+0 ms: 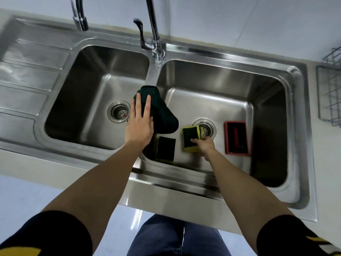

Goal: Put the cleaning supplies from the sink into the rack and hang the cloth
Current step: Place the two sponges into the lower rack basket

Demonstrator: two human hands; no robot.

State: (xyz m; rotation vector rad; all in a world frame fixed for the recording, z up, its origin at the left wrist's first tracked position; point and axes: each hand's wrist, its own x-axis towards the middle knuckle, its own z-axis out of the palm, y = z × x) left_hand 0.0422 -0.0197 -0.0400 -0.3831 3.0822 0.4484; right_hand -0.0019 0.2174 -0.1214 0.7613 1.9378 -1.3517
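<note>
**A:** What is shown at the sink?

**B:** A stainless steel double-bowl sink [230,58] is viewed from above. A dark green cloth [162,113] is draped over the divider between the two bowls, and the left hand [140,124] is laid flat on it with the fingers spread, nothing being gripped.

**A:** And the other hand?

**B:** The right hand [205,145] is lowered into the right bowl and is closed on a yellow sponge with a dark green scouring face [191,137], which is pinched at its near edge, beside the round metal drain strainer [206,129].

**A:** What else is seen in that bowl?

**B:** A second yellow-and-dark-green sponge [165,151] is lying flat on the bowl floor, just left of the held one. A red rectangular plastic tray [237,138] is resting to the right of the drain; something dark is seen in it, but cannot be identified.

**A:** Where is the rack?

**B:** A grey wire rack [330,93] is placed on the counter at the far right, partly cut off by the frame edge.
</note>
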